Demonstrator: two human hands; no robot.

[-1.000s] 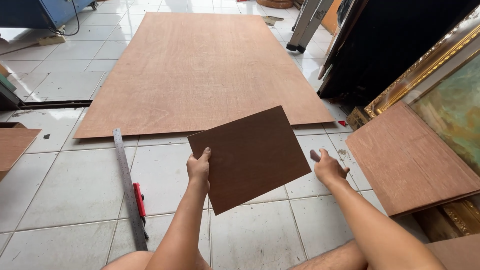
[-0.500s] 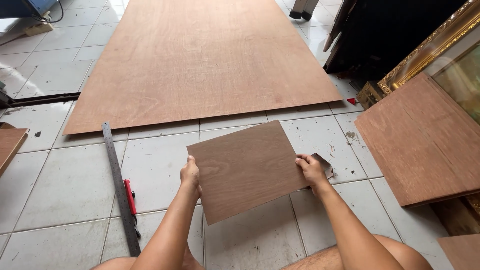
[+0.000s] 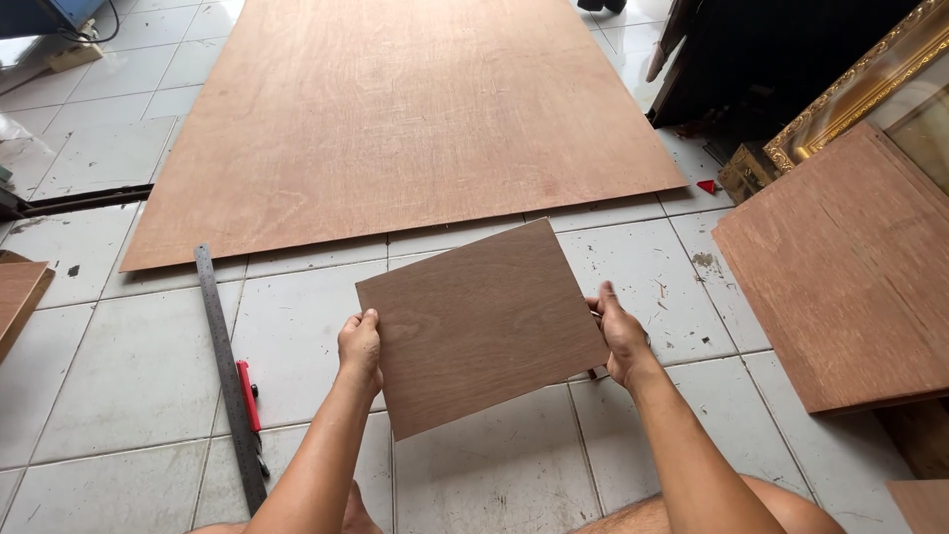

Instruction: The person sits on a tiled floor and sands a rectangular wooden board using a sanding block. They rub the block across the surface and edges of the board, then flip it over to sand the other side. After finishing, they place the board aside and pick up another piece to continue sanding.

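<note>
I hold a small rectangular brown wood panel flat above the tiled floor, a little tilted. My left hand grips its left edge with the thumb on top. My right hand grips its right edge. A large plywood sheet lies on the floor just beyond the panel.
A long steel ruler lies on the tiles to the left, with a red-handled cutter beside it. A stack of plywood boards sits at the right, next to a gilded picture frame. Another board edge shows at far left.
My right hand has closed on the panel's right edge, after reaching toward it. The panel has levelled out and now sits between both hands.
</note>
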